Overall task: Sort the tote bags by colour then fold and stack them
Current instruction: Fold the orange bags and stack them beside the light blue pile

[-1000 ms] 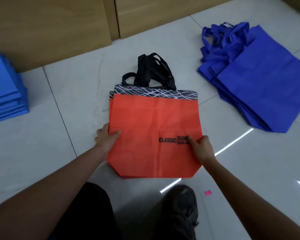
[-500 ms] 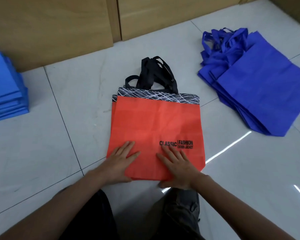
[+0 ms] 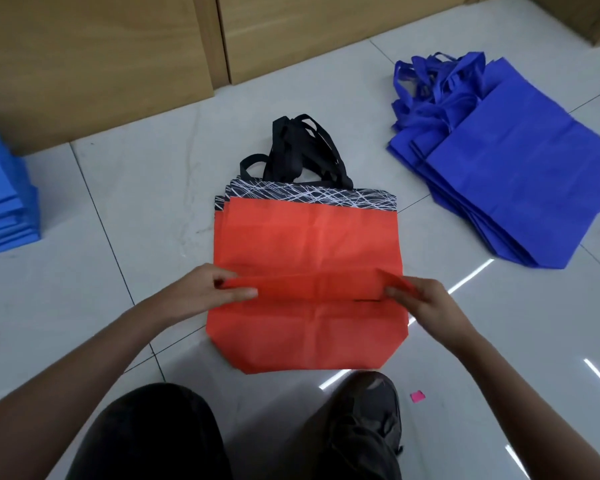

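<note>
A pile of orange tote bags (image 3: 309, 244) with black patterned top bands and black handles (image 3: 298, 150) lies flat on the floor in front of me. The top orange bag's bottom edge is folded up into a band across the middle. My left hand (image 3: 208, 292) pinches the left end of that folded edge. My right hand (image 3: 420, 299) pinches its right end. A pile of unfolded dark blue tote bags (image 3: 520, 168) lies at the right. A stack of folded lighter blue bags (image 3: 4, 206) sits at the left edge.
Wooden cabinet fronts (image 3: 118, 57) run along the far side of the tiled floor (image 3: 136, 188). My knee (image 3: 146, 434) and shoe (image 3: 364, 420) are just below the orange pile. A small pink scrap (image 3: 417, 396) lies near the shoe.
Both hands were pressing flat on the bag's lower part; now they pinch its bottom edge and have lifted it up over the printed logo, which is hidden.
</note>
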Demonstrator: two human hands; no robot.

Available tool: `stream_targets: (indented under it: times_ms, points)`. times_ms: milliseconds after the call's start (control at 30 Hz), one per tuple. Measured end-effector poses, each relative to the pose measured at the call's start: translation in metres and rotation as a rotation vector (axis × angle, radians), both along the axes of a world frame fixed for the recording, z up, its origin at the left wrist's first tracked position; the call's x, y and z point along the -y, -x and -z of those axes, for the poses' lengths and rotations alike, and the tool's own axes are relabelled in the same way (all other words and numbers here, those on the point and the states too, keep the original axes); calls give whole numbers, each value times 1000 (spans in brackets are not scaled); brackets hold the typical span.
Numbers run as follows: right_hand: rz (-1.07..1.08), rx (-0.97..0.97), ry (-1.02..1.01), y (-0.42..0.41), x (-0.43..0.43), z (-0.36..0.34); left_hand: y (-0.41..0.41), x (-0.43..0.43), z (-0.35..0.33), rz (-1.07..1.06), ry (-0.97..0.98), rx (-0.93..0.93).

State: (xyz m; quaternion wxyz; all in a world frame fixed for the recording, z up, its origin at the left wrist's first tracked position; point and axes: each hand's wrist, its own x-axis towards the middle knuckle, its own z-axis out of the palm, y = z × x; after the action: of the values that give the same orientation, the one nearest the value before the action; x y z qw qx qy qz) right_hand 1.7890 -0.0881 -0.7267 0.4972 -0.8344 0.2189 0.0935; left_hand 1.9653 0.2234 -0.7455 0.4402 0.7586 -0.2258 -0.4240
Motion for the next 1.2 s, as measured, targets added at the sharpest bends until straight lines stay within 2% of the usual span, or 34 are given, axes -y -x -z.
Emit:
stream_targets:
  times_ms: [33,100,233,300,433,600,700,833,933,1000,1033,1100,1167,1200]
  points:
    - [37,30,-20,-4,4,-3,-4,-2,-3,20,8,-65]
    - [77,81,-66,-13,8,-11,-15,-9,-1,4,23,-71]
    - [245,175,-207,-29,19,-18,-26,-12,18,-298,170,-114]
    - [284,155,-272,-30,22,-11,-26,-7,27,-396,152,-49]
    - [365,49,-338,-18,21,16,-32,6,37,-448,42,150]
    - [561,-8,-113,-22,14,49,-34,25,51,-411,-312,449]
    - [581,-127,123,-37,9,61,-32,40,55,-481,-503,445]
    - [573,-265,345,-50,0,61,-24,43,60,-538,-531,439]
    - [567,-345,461,-53,-10,60,-13,45,50,-555,-587,573]
    - [526,-352,593,-51,-15,58,-7,48,47,-472,-606,789]
    - [489,-294,678,-49,-15,59,-6,51,47,-394,-562,898]
    - [318,-2,825,-48,-12,62,-4,59,51,-181,-425,1035]
    - [-37,257,837,-53,-12,68,-2,69,54,96,-398,965]
    - [-230,283,796,-56,-17,72,0,73,56,231,-447,902]
